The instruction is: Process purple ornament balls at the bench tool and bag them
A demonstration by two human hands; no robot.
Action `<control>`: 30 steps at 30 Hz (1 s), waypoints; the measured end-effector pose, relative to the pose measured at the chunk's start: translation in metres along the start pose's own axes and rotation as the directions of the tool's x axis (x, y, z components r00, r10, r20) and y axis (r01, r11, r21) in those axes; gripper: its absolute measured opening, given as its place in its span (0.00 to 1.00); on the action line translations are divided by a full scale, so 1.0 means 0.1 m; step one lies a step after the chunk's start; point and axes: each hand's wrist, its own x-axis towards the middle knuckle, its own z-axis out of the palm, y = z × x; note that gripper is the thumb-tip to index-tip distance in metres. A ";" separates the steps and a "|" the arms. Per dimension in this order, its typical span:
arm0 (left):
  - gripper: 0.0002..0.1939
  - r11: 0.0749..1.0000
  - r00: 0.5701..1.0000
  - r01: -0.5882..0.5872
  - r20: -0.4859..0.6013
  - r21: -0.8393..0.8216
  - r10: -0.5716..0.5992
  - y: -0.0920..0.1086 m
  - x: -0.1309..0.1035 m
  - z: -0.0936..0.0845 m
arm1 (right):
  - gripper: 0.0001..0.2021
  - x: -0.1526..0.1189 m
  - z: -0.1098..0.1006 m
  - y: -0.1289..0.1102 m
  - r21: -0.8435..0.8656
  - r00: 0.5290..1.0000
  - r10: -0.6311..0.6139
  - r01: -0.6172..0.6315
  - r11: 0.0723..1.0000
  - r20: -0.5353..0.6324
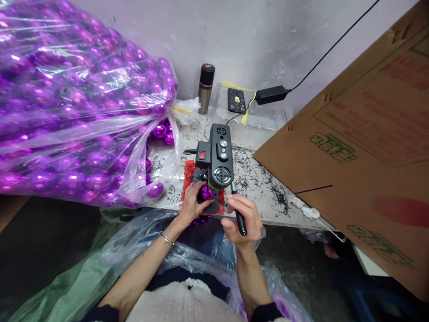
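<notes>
My left hand [193,202] steadies a shiny purple ball ornament [208,192], its thumb and fingers around the sides. The ball sits beneath the head of a small black bench machine [221,154], partly hidden by it. At the machine's right side, the curled fingers of my right hand [246,217] are around a black lever handle [240,223], with the thumb apart on the left. A red switch [202,155] shows on a box at the machine's left. Under its base lies a red mat [188,176].
A large clear bag [100,120] full of purple balls fills the left, with a loose ball [155,190] near its mouth. A cardboard box [355,147] leans in from the right. Behind stand a flask [205,88] and a power adapter [273,95]. Black scraps [278,197] litter the table.
</notes>
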 end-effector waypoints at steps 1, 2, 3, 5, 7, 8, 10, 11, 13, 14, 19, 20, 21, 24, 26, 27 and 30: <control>0.32 1.000 1.000 -0.002 0.002 0.001 0.002 0.00 0.00 0.00 | 0.13 0.03 0.02 -0.02 0.011 1.000 0.016 -0.016 1.000 -0.011; 0.32 1.000 1.000 -0.003 0.003 0.003 0.003 0.00 0.00 0.01 | 0.11 0.04 0.05 -0.03 0.012 0.999 0.039 -0.039 0.999 -0.018; 0.32 1.000 1.000 -0.004 0.002 0.004 0.004 0.00 -0.01 0.01 | 0.12 0.03 0.08 -0.04 0.008 0.998 0.063 -0.063 0.998 -0.023; 0.31 1.000 1.000 -0.006 0.000 0.005 0.006 0.00 -0.01 0.02 | 0.15 -0.04 0.15 -0.04 -0.001 0.994 0.103 -0.103 0.995 -0.038; 0.31 1.000 1.000 -0.011 -0.004 0.002 0.011 -0.01 -0.01 0.03 | 0.18 -0.13 0.24 -0.03 0.011 0.991 0.110 -0.110 0.994 -0.078; 0.31 1.000 1.000 -0.017 -0.008 -0.001 0.017 -0.01 -0.01 0.04 | 0.19 -0.18 0.28 -0.01 0.018 0.989 0.104 -0.103 0.995 -0.104; 0.30 0.999 0.999 -0.032 -0.025 -0.008 0.032 0.00 -0.02 0.05 | 0.20 -0.27 0.35 0.03 0.025 0.984 0.094 -0.091 0.996 -0.148; 0.29 0.999 0.999 -0.040 -0.037 -0.012 0.040 0.00 -0.02 0.05 | 0.20 -0.30 0.38 0.04 0.024 0.982 0.093 -0.090 0.996 -0.162; 0.29 0.998 0.997 -0.062 -0.056 -0.019 0.061 0.00 -0.02 0.06 | 0.20 -0.34 0.41 0.07 0.016 0.978 0.098 -0.097 0.995 -0.183; 0.29 0.997 0.995 -0.075 -0.061 -0.023 0.073 0.00 -0.02 0.07 | 0.21 -0.35 0.42 0.07 0.011 0.976 0.099 -0.099 0.995 -0.192; 0.30 0.995 0.993 -0.097 -0.067 -0.025 0.095 -0.02 -0.03 0.09 | 0.21 -0.38 0.44 0.09 -0.014 0.973 0.080 -0.085 0.996 -0.218; 0.30 0.995 0.993 -0.094 -0.071 -0.025 0.092 -0.02 -0.03 0.10 | 0.21 -0.38 0.44 0.10 -0.016 0.973 0.080 -0.086 0.996 -0.217; 0.30 0.995 0.993 -0.092 -0.074 -0.026 0.090 -0.02 -0.03 0.11 | 0.21 -0.39 0.44 0.10 -0.016 0.973 0.082 -0.088 0.996 -0.215; 0.31 0.996 0.994 -0.084 -0.072 -0.040 0.081 -0.02 -0.03 0.12 | 0.21 -0.40 0.44 0.10 -0.004 0.973 0.092 -0.095 0.995 -0.211; 0.31 0.997 0.997 -0.065 -0.056 -0.049 0.062 -0.02 -0.03 0.11 | 0.21 -0.40 0.45 0.11 0.002 0.971 0.096 -0.098 0.995 -0.218; 0.31 0.997 0.998 -0.053 -0.047 -0.052 0.050 -0.01 -0.03 0.11 | 0.21 -0.40 0.45 0.11 0.005 0.970 0.095 -0.096 0.995 -0.223; 0.32 0.998 0.999 -0.030 -0.031 -0.059 0.028 0.00 -0.02 0.09 | 0.21 -0.40 0.47 0.12 0.019 0.967 0.090 -0.088 0.996 -0.240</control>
